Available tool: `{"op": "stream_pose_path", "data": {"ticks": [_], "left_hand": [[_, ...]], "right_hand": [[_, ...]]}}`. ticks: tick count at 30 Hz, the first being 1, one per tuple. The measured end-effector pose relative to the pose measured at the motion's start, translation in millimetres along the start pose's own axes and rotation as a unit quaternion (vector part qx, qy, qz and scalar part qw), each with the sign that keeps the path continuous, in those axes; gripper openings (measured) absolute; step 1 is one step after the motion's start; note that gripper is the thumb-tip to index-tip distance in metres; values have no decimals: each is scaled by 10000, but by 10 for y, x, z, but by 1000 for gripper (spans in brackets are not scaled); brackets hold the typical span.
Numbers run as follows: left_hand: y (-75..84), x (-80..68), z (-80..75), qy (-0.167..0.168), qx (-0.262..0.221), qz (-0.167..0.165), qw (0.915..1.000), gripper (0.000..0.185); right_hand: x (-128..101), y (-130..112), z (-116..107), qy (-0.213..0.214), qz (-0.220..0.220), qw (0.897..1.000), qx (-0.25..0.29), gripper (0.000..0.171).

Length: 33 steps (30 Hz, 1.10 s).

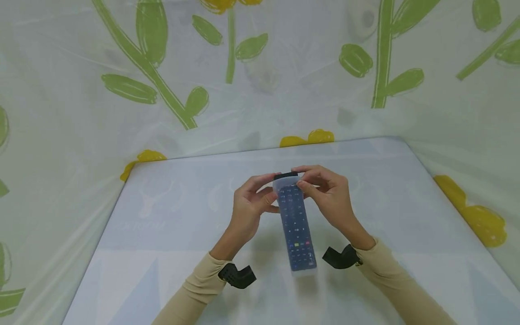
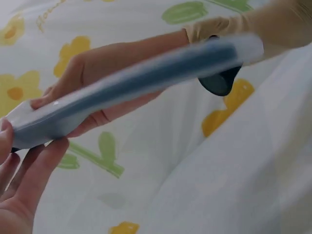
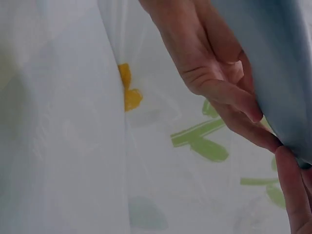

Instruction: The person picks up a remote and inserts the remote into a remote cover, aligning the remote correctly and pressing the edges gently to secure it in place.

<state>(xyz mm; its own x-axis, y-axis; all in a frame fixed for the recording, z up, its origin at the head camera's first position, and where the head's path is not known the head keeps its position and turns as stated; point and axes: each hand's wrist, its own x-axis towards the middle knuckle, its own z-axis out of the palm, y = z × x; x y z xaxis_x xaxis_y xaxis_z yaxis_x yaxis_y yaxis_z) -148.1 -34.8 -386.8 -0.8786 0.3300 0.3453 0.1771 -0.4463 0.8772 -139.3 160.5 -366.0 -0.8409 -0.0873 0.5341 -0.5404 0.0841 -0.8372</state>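
Note:
A dark remote control [image 1: 296,221] with several rows of buttons sits inside a translucent sleeve [image 1: 304,272], tilted above the table. Its black end [image 1: 286,175] sticks out at the sleeve's far opening, and the sleeve's near end reaches a little past the remote. My left hand [image 1: 248,203] pinches the left side near that opening, thumb on the button face. On the opposite side, my right hand [image 1: 331,194] grips the sleeve's rim between thumb and fingers. The left wrist view shows the sleeved remote [image 2: 146,78] edge-on, with left fingertips against its end.
Below the hands lies a pale table [image 1: 183,234] with faint printed shapes. A white curtain [image 1: 292,104] with green leaves and yellow flowers surrounds its back and sides. Black wrist mounts [image 1: 237,276] sit on both beige sleeves.

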Motion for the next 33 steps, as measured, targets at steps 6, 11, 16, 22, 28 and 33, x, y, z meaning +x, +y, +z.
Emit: {"op": "stream_pose_path", "data": {"ticks": [6,11,16,22,28,33], "left_hand": [[-48,9,2,474,701,710,9939,25],[-35,56,-16,217,1519,1054,9825,10],[30,84,38,142,2020,1301,9706,10],[182,106,132,221,2262,1486,9624,13],[64,153,70,306,2174,1268,9673,6],[-47,175,2,339,1969,1104,9736,11]], "right_hand": [[-3,32,5,31,473,9987,189,3],[-33,41,26,62,682,9971,322,5],[-66,78,48,125,629,9970,444,6],[-125,139,54,124,446,9975,529,7],[-177,173,50,134,247,9973,674,10],[-224,192,60,197,125,9977,643,7]]}}
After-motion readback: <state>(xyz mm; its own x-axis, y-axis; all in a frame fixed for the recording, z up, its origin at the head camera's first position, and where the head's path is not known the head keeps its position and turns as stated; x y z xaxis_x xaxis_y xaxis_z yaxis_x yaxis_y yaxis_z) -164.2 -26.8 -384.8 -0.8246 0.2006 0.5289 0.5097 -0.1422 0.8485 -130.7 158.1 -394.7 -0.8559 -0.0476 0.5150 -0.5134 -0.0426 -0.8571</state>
